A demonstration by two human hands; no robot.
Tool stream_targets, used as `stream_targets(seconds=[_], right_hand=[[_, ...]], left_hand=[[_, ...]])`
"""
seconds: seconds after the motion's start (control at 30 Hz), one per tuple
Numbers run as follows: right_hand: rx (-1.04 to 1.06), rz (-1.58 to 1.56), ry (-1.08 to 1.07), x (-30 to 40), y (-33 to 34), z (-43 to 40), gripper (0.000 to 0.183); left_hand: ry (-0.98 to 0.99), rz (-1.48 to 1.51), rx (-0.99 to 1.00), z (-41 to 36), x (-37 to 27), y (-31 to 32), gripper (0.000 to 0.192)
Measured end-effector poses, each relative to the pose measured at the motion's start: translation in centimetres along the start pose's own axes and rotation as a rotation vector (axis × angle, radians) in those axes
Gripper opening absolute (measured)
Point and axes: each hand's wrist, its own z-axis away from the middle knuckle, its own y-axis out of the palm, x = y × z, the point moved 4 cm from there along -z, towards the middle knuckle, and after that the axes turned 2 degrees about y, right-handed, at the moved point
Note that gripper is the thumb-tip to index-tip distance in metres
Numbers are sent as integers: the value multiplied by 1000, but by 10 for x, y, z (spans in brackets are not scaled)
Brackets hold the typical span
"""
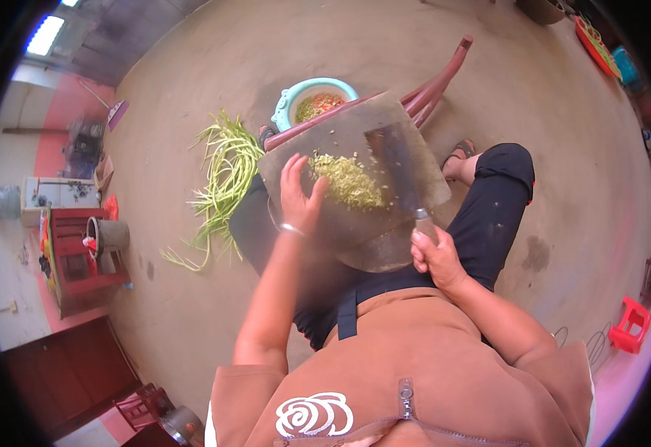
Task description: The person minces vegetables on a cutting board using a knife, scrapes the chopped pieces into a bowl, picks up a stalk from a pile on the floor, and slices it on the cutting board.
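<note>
My right hand grips the handle of a cleaver, whose dark blade lies over the right part of a worn cutting board. A heap of finely chopped green beans is on the board, left of the blade. My left hand is at the heap's left edge, fingers apart, with nothing held. Long whole green beans lie in a bundle left of the board. Beyond the board, a light blue basin holds chopped green and red pieces, partly hidden by the board and a red wooden bar.
A curved red wooden leg juts out beyond the board. My feet and knees are around it. Far right are a red tray of long beans and a red plastic stool. A grey bucket stands at the left.
</note>
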Motion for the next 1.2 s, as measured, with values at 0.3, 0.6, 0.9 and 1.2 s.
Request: stream_targets(seconds=[0.3,0.6,0.9,1.2], right_hand=[[-20,-44,270,-29,-32,-7,18],[98,92,345,-33,-20,-23,19],[214,129,370,-50,35,-42,18],[256,91,286,-25,64,-47,19]], left_hand=[[293,-228,416,-14,-7,36,102],[177,-294,182,12,-39,62,114],[33,-90,-163,15,-45,78,65],[-117,69,-273,1,-35,57,47]])
